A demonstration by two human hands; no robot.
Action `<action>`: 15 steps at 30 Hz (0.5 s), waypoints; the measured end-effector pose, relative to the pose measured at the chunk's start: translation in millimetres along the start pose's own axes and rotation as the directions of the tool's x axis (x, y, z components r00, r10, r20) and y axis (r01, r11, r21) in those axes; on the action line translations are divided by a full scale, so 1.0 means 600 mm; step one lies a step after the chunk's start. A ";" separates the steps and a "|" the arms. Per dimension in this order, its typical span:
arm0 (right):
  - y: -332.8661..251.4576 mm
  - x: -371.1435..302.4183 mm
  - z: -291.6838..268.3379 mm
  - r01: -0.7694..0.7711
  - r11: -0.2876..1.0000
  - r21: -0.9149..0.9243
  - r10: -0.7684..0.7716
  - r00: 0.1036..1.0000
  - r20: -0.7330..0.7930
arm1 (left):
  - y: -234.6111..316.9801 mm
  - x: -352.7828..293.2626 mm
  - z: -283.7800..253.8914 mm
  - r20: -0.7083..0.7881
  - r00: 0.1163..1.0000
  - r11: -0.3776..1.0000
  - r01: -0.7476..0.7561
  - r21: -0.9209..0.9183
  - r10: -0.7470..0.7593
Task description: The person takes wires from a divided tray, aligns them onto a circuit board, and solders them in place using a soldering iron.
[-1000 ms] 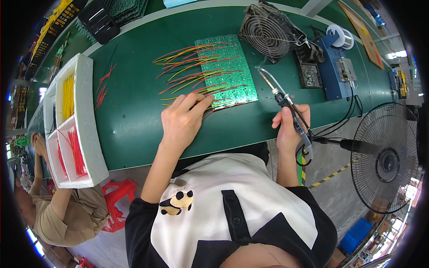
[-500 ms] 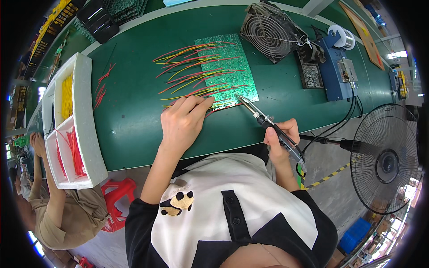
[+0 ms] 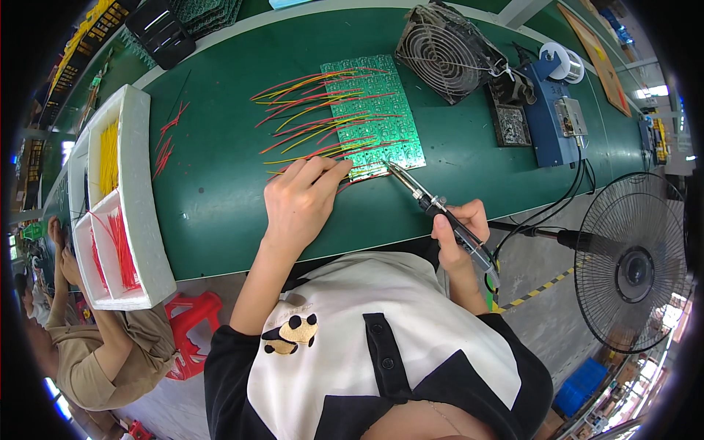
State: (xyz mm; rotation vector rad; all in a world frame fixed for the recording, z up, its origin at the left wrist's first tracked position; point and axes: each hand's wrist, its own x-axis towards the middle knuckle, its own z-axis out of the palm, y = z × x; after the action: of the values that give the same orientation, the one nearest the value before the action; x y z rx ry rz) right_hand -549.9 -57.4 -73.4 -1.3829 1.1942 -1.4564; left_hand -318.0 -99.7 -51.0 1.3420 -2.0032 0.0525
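Head view shows, at the left edge of the surface (image 3: 220,220), a box (image 3: 141,213) of yellow wires (image 3: 108,158) and red wires (image 3: 126,253), left hand (image 3: 299,196) pinching a wire (image 3: 344,188), right hand (image 3: 456,246) gripping an iron (image 3: 423,198).

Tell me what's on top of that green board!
Red and yellow wires lie partly on the green board, sticking out past its left edge. The soldering iron points at its near end. The left grip hides parts of some wires, so I can't see those.
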 end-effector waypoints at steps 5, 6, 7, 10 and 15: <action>0.005 0.000 -0.003 0.094 0.994 -0.061 -0.092 0.995 0.029 | 0.000 0.001 0.000 0.002 1.000 1.000 -0.001 0.002 0.001; 0.003 0.000 -0.002 0.094 0.994 -0.062 -0.092 0.995 0.029 | 0.000 0.001 0.000 0.002 1.000 1.000 -0.002 0.004 0.002; -0.002 0.000 0.001 0.069 0.995 0.066 -0.068 0.998 -0.009 | 0.000 0.001 -0.001 0.004 1.000 1.000 -0.002 0.009 0.002; 0.000 0.004 0.009 0.087 0.976 0.198 -0.075 0.995 -0.068 | 0.000 0.000 -0.001 -0.002 1.000 1.000 -0.005 0.002 0.005; 0.004 0.001 0.005 0.122 0.962 0.243 -0.100 0.990 -0.103 | 0.004 -0.002 -0.003 0.011 1.000 1.000 0.002 0.003 -0.002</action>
State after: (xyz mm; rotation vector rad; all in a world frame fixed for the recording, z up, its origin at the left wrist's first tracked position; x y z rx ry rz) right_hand -546.9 -58.8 -75.8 -1.2391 0.9613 -1.6995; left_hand -318.6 -97.0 -49.7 1.3493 -2.0112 0.0472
